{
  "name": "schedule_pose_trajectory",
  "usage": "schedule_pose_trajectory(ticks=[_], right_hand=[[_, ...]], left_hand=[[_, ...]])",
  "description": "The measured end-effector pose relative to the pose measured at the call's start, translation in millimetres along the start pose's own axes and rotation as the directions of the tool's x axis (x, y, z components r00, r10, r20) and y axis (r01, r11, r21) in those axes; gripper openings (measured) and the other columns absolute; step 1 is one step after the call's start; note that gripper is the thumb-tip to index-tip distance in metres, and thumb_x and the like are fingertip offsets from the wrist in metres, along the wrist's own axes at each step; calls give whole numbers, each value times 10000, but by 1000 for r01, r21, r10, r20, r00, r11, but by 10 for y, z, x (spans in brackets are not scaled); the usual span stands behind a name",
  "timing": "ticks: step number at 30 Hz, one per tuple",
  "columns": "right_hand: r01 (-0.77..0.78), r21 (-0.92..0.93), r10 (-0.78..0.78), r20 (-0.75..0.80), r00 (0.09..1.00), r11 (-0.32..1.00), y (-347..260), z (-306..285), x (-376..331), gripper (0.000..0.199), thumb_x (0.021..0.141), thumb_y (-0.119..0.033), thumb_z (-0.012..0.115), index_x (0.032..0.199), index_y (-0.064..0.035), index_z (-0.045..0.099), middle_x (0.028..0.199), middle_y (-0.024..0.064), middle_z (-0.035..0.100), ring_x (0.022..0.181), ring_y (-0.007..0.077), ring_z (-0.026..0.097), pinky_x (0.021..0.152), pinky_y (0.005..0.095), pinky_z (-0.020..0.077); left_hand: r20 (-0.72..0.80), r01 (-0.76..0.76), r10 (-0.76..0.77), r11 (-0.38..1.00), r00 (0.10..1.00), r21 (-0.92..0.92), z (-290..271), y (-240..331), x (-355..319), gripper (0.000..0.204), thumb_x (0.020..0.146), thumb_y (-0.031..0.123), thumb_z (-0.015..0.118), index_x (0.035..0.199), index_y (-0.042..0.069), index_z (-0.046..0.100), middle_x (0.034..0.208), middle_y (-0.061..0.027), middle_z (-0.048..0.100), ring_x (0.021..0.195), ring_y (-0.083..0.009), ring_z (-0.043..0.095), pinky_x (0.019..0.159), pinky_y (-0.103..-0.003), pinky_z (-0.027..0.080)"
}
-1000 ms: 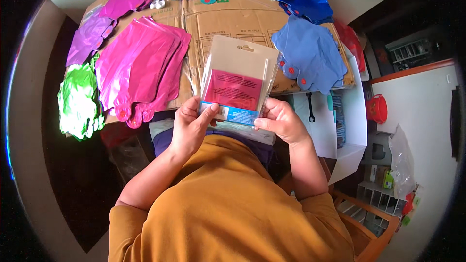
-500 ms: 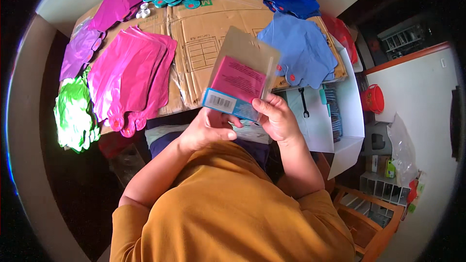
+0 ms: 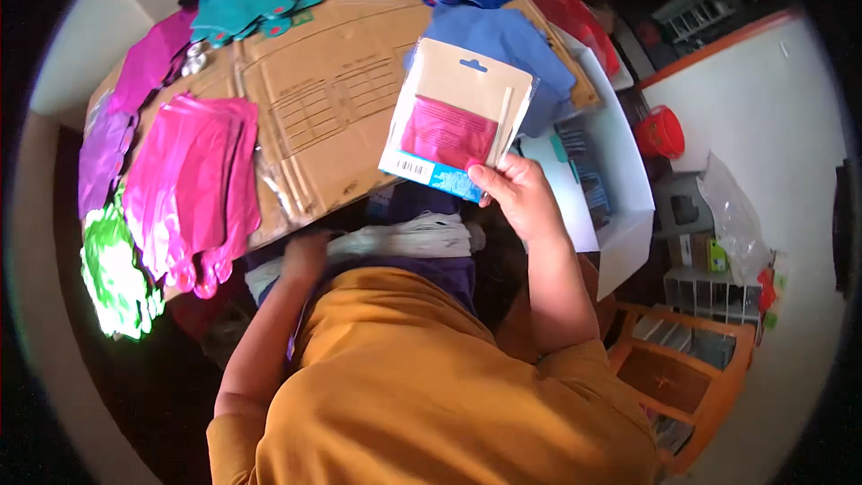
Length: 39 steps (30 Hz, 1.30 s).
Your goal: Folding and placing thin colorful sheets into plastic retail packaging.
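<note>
The fingers of my right hand (image 3: pixel 528 202) are closed in a pinch on the lower right corner of a flat cream, pink and blue packet (image 3: pixel 449 126), which tilts up and leftward from them. My left hand (image 3: pixel 307 259) is blurred, near a white bundle (image 3: pixel 417 238); I cannot tell whether its fingers are open or closed. Past my right fingers, blue sheets (image 3: pixel 543 76) lie on cardboard (image 3: pixel 332 121); to their right stands a white box (image 3: pixel 628 175). Pink sheets (image 3: pixel 184 180) lie beyond my left fingers, leftward.
</note>
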State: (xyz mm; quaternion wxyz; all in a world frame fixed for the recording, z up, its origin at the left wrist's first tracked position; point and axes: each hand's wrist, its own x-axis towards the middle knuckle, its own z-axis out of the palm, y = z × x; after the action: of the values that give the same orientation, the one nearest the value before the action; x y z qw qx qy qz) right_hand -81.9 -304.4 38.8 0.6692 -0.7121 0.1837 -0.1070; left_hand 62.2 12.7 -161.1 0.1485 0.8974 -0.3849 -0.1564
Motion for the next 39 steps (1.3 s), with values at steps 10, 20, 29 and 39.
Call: schedule_pose_trajectory(ticks=[10,20,29,39], right_hand=[[-135,187,138,-2,990,973,20,-1277,-7,219,871,-197,730,1021,-43,694,891,19,687,760,104,617,626,280,521],[-109,160,101,57,993,981,71,-1285,80,195,842,-99,701,1013,-7,680,911,39,689,767,106,619,669,275,516],[-101,131,76,181,980,986,-43,-1097,143,210,833,-75,681,1031,-4,664,927,34,687,780,86,612,672,254,508],[-171,181,80,423,903,969,-172,-460,-16,333,823,-82,701,1137,2,628,990,25,679,806,73,601,697,240,497]], left_hand=[[206,-66,-35,882,978,467,390,-309,521,393,967,139,406,1316,0,522,1343,-261,511,1244,-378,511,1076,-472,393],[-261,117,18,862,965,494,511,-540,593,467,951,196,440,1398,65,464,1414,-244,455,1348,-387,396,1161,-481,256],[478,101,183,856,859,-508,-620,872,168,558,870,234,700,1339,2,505,1301,-212,575,1128,-298,619,921,-402,511],[-204,-181,-78,236,976,-955,-1714,1842,457,494,921,261,689,1252,-51,497,1021,-92,619,957,-171,613,847,-305,501]])
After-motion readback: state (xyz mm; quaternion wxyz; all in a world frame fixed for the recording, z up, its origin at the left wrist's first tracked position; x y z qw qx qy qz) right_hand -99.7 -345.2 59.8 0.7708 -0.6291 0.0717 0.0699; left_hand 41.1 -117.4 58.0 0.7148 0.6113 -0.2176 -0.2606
